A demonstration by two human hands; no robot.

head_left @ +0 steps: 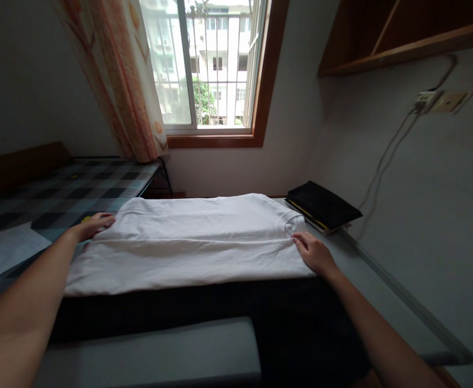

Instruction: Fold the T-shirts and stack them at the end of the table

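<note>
Currently, we see the white garment (204,229) spread flat, its near edge overlying something black (204,307). Our left hand (95,225) rests at its left edge; whether those fingers grip, we cannot tell. Our right hand (312,252) pinches the fabric near the neckline. Beyond that hand, the black folder (323,206) sits close to the garment's far right corner, narrowing the room there.

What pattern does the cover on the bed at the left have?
The bed cover is checked in dark and pale grey-blue squares, seen in the head view.
</note>
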